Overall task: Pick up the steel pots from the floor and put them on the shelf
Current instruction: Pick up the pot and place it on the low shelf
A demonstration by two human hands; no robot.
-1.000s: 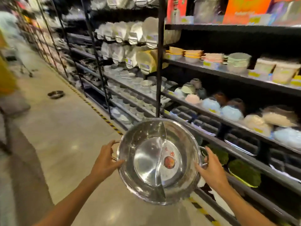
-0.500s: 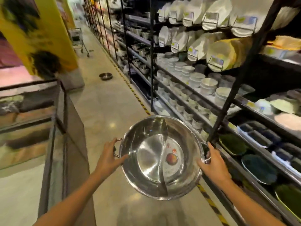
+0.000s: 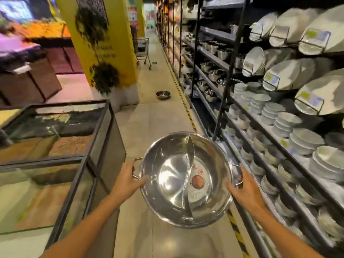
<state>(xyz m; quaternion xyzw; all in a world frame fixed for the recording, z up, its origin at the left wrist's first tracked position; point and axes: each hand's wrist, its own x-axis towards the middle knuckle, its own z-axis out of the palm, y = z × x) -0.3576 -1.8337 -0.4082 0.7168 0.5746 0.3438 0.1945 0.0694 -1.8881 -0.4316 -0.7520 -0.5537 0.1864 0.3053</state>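
Note:
I hold a wide steel pot [image 3: 173,181] with a curved divider and a label inside, level in front of me above the aisle floor. My left hand [image 3: 128,178] grips its left handle and my right hand [image 3: 243,187] grips its right handle. Farther down the aisle a second steel pot [image 3: 163,94] sits on the floor beside the yellow-black floor tape. Black shelves [image 3: 210,53] along the right carry more steel pots at the far section.
Nearer shelves on the right hold stacked white bowls [image 3: 275,112] and plates [image 3: 283,79]. A glass-sided bin [image 3: 61,138] stands close on my left. A yellow pillar [image 3: 104,41] rises beyond it, and a shopping cart [image 3: 143,51] stands far down the aisle.
The view has swung left along the aisle, so the shelves now run down the right side. The pot stays in both hands. The floor pot now appears ahead.

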